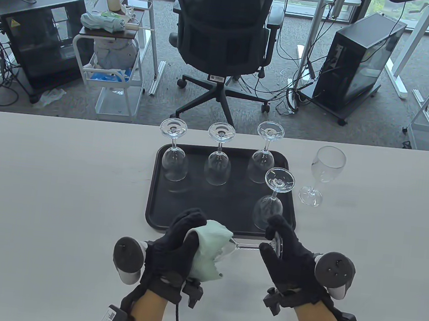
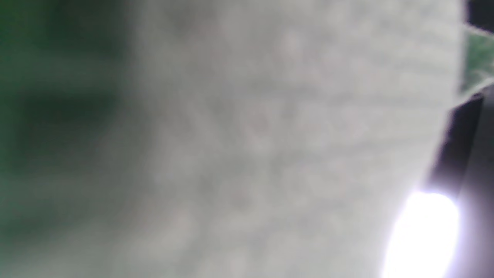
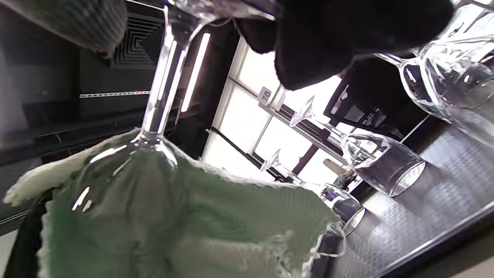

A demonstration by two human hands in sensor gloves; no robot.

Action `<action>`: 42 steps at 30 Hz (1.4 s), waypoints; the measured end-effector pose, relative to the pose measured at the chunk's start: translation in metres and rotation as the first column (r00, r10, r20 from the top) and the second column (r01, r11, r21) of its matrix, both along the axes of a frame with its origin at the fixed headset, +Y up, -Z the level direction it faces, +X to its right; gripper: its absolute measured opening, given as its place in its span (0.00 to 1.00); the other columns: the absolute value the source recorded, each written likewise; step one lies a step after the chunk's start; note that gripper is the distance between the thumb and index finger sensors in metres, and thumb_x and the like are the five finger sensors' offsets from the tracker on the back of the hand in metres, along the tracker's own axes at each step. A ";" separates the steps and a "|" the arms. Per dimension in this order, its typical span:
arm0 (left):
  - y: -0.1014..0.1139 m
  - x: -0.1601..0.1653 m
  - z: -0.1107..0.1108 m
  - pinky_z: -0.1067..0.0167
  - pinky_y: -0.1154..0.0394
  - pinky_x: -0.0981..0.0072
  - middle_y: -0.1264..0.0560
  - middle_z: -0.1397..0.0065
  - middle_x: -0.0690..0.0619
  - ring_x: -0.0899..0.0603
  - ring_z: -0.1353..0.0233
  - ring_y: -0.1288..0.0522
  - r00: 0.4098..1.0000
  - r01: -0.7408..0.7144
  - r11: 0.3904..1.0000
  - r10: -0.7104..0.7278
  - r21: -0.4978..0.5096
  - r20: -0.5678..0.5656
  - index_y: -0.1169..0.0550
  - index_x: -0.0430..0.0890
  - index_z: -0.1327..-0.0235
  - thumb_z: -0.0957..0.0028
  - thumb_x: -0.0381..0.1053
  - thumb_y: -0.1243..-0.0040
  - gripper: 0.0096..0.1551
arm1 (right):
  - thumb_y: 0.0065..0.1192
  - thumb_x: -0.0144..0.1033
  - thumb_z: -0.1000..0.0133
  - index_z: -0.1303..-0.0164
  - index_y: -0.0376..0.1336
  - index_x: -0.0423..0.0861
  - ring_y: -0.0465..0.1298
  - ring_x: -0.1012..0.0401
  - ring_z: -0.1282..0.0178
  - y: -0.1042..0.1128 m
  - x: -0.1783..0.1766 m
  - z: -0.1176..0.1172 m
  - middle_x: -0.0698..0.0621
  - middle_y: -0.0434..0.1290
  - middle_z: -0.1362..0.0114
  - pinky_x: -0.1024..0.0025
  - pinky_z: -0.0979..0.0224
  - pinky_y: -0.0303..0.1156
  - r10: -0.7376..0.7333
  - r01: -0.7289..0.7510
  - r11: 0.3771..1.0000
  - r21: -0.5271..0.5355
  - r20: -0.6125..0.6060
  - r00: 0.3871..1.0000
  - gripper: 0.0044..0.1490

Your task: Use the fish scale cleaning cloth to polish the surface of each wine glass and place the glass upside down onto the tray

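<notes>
Both hands are busy on one glass (image 1: 241, 245), held sideways just above the tabletop (image 1: 41, 187) in front of the tray (image 1: 232, 209). The left hand (image 1: 176, 241) has its fingers curled round the pale green cloth (image 1: 208, 250), which is wrapped over the bowl, so that grip is closed on cloth and bowl together. The right hand (image 1: 288, 259) pinches the foot end, thumb and fingers closed round the base, with the stem running between the two hands. The black tray holds four glasses upside down: three in a row along the back (image 1: 175, 152) (image 1: 219, 155) (image 1: 265, 152) and one nearer the front right corner (image 1: 272, 200). One more glass (image 1: 321, 174) stands upright on the tabletop just right of the tray. The right wrist view gets in close: you can see the stem (image 3: 160, 85) meeting the bowl with the cloth (image 3: 216, 224) bunched around it, plus upturned glasses on the tray's textured floor (image 3: 444, 200). The left wrist view is basically useless, just a blurry pale cloth (image 2: 270, 135) filling the shot.
</notes>
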State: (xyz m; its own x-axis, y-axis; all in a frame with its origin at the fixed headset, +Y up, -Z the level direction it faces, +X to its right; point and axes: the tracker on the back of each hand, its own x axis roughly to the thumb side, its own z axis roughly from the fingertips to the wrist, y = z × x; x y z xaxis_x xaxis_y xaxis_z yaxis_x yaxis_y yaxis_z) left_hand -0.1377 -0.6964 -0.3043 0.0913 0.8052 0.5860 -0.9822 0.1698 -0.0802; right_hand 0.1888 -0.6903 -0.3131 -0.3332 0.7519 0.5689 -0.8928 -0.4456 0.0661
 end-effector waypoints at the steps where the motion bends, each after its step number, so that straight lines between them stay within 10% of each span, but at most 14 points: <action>1: 0.001 0.000 0.000 0.47 0.21 0.38 0.35 0.20 0.49 0.35 0.26 0.31 1.000 -0.002 1.000 0.002 -0.013 0.013 0.29 0.57 0.29 0.43 0.73 0.47 0.33 | 0.60 0.70 0.46 0.19 0.42 0.51 0.79 0.47 0.54 0.001 0.000 0.002 0.38 0.62 0.26 0.59 0.58 0.81 0.056 -0.066 0.987 0.145 0.076 0.996 0.56; 7: -0.008 -0.001 -0.005 0.47 0.21 0.38 0.36 0.20 0.48 0.34 0.26 0.31 0.991 -0.093 0.982 0.107 -0.167 0.081 0.30 0.55 0.28 0.41 0.73 0.48 0.34 | 0.65 0.66 0.47 0.21 0.36 0.52 0.79 0.48 0.49 0.011 -0.003 0.014 0.39 0.58 0.23 0.60 0.53 0.83 0.193 -0.255 0.852 0.457 0.177 0.965 0.59; 13: 0.002 0.002 0.004 0.46 0.20 0.39 0.35 0.20 0.49 0.35 0.26 0.31 1.000 -0.029 1.000 0.029 0.010 -0.002 0.30 0.57 0.29 0.43 0.74 0.48 0.34 | 0.59 0.70 0.45 0.20 0.45 0.53 0.79 0.50 0.58 0.008 0.002 0.006 0.38 0.64 0.29 0.62 0.62 0.81 0.012 -0.016 0.996 0.090 0.041 0.999 0.52; 20: -0.003 -0.003 -0.002 0.47 0.20 0.38 0.35 0.20 0.48 0.34 0.26 0.31 0.991 -0.085 0.983 0.100 -0.162 0.085 0.30 0.56 0.28 0.41 0.73 0.48 0.34 | 0.66 0.67 0.48 0.21 0.34 0.53 0.78 0.48 0.47 0.011 -0.004 0.017 0.40 0.56 0.21 0.58 0.50 0.82 0.188 -0.241 0.847 0.474 0.157 0.970 0.61; 27: 0.003 0.000 0.004 0.46 0.20 0.39 0.35 0.19 0.50 0.35 0.25 0.31 0.999 -0.039 0.999 0.039 0.020 0.003 0.30 0.58 0.29 0.43 0.74 0.48 0.34 | 0.58 0.68 0.43 0.20 0.44 0.53 0.79 0.50 0.57 0.010 -0.001 0.008 0.39 0.64 0.28 0.63 0.61 0.81 0.035 -0.040 0.996 0.075 0.065 0.997 0.50; 35: -0.005 -0.005 -0.003 0.47 0.21 0.38 0.36 0.19 0.48 0.34 0.26 0.31 0.989 -0.097 0.983 0.112 -0.155 0.094 0.30 0.56 0.28 0.40 0.73 0.49 0.34 | 0.62 0.65 0.45 0.21 0.34 0.52 0.78 0.48 0.48 0.014 -0.007 0.020 0.39 0.56 0.22 0.59 0.52 0.82 0.198 -0.259 0.841 0.475 0.176 0.964 0.59; 38: -0.001 -0.001 0.000 0.47 0.20 0.39 0.36 0.19 0.49 0.35 0.25 0.31 0.995 -0.078 0.993 0.083 -0.088 0.059 0.30 0.57 0.28 0.42 0.74 0.49 0.34 | 0.58 0.66 0.43 0.21 0.41 0.53 0.79 0.51 0.55 0.013 -0.004 0.014 0.40 0.62 0.27 0.65 0.59 0.82 0.107 -0.152 0.932 0.330 0.151 0.983 0.51; 40: 0.003 -0.001 0.003 0.46 0.21 0.39 0.36 0.19 0.49 0.35 0.25 0.32 0.999 -0.042 0.999 0.042 0.004 0.018 0.30 0.58 0.28 0.43 0.74 0.48 0.34 | 0.56 0.68 0.43 0.19 0.44 0.51 0.79 0.50 0.57 0.010 -0.002 0.009 0.38 0.64 0.28 0.63 0.61 0.81 0.021 -0.025 0.998 0.055 0.070 0.997 0.51; 42: 0.004 -0.003 0.002 0.47 0.20 0.39 0.35 0.19 0.49 0.35 0.25 0.31 0.999 -0.031 0.999 0.031 0.009 0.014 0.29 0.58 0.29 0.43 0.74 0.48 0.33 | 0.58 0.68 0.43 0.19 0.43 0.51 0.78 0.48 0.56 0.009 -0.003 0.009 0.37 0.62 0.27 0.60 0.59 0.80 0.027 -0.030 0.998 0.064 0.040 0.999 0.53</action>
